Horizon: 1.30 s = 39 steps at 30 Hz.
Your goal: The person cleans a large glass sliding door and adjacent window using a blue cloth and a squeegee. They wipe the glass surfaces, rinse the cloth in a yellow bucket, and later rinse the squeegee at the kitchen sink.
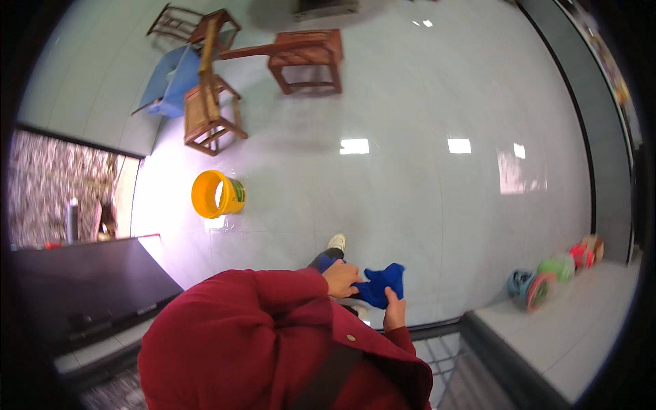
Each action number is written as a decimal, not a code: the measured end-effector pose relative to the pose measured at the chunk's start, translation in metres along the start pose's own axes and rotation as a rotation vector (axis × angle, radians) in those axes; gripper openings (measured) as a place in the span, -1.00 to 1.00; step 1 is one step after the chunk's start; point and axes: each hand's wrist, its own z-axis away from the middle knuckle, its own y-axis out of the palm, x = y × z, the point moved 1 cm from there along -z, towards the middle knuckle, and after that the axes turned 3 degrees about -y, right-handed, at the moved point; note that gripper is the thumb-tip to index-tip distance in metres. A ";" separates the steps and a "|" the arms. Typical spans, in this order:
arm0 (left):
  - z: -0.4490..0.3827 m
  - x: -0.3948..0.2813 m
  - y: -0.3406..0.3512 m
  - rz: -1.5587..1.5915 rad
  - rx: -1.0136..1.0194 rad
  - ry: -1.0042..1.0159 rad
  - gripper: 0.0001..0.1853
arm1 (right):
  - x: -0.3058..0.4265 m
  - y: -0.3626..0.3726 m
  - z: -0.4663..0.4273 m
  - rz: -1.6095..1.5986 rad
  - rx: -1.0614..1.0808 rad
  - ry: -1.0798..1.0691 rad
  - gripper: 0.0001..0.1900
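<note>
A blue cloth (382, 287) is held in front of my red jacket, stretched between both hands. My left hand (342, 279) grips its left part, and a bit of blue shows past the knuckles. Lower and to the right, my right hand (394, 307) pinches the cloth's edge with the thumb on top. Beneath my hands, a light shoe (337, 243) of mine stands on the glossy tiled floor. The yellow plastic bucket (207, 195) is on the floor to the left, away from both hands; its inside is washed out by glare.
Wooden chairs (307, 48) and a blue plastic bin (171, 79) stand ahead at the upper left. A dark flat panel (92, 287) is at the lower left, near a doorway. Several colourful items, including a green one (556, 267), lie by the right ledge. Wet spots surround the bucket.
</note>
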 end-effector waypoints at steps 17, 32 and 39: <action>0.137 0.117 -0.125 1.496 -0.915 -0.576 -0.60 | 0.183 0.156 -0.132 0.891 0.648 -0.295 -0.69; 0.345 0.159 -0.214 1.829 -1.915 -0.204 -0.67 | 0.157 0.511 -0.053 1.259 1.350 -0.762 -0.31; 0.390 0.281 -0.208 1.792 -1.938 -0.362 -0.75 | 0.130 0.558 -0.090 1.084 1.158 -0.308 -0.57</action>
